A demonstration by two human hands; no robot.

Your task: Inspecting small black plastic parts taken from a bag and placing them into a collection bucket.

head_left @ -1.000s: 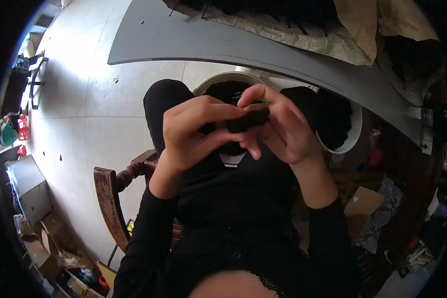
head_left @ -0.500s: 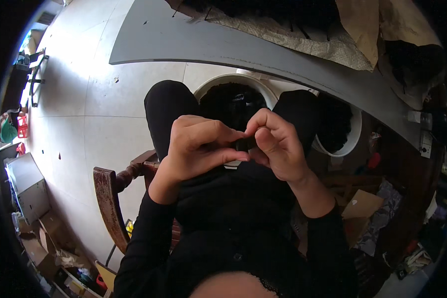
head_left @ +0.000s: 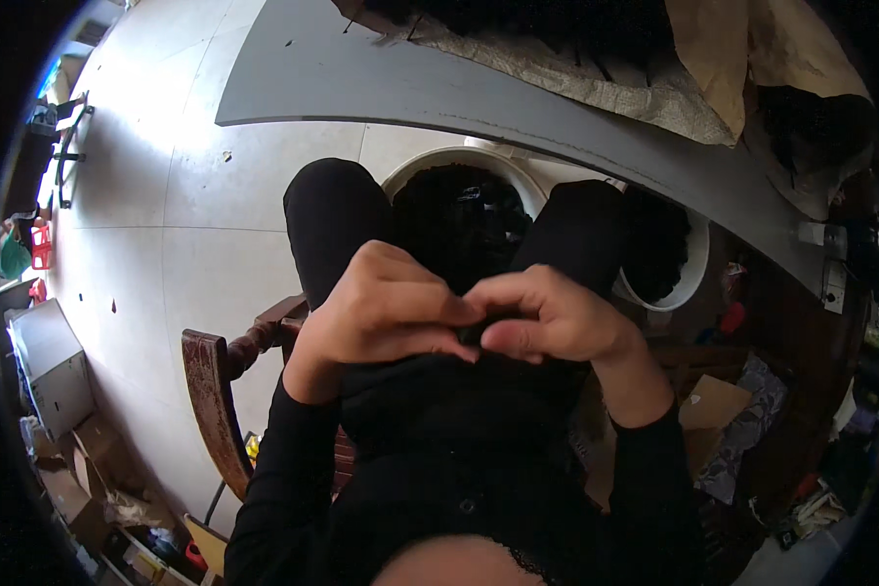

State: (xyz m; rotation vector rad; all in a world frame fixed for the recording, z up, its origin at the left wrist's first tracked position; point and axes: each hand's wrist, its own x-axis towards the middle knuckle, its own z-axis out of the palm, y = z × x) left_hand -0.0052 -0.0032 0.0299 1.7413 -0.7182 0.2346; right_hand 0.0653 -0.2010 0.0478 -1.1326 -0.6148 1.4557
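Observation:
My left hand [head_left: 376, 308] and my right hand [head_left: 566, 317] meet in front of my lap, fingertips together. The left fingers are pinched, with the thumb below. On the right, the thumb and forefinger curl toward the left fingertips. Something small and dark seems to sit between them, but against my black clothes I cannot make out what it is. Just beyond the hands, between my knees, stands a round white tub [head_left: 439, 154] holding a heap of small black pieces [head_left: 459, 210].
A grey tabletop [head_left: 361, 78] crosses ahead, bearing a woven sack [head_left: 596, 93] with black material. A second white tub [head_left: 698, 259] of black pieces stands beyond my right knee. A worn wooden chair arm [head_left: 213, 391] is at my left, cardboard [head_left: 718, 402] at my right.
Both hands have come down nearer my body. My right hand has turned from upright fingers to lying more level, with its thumb closer to the left fingertips.

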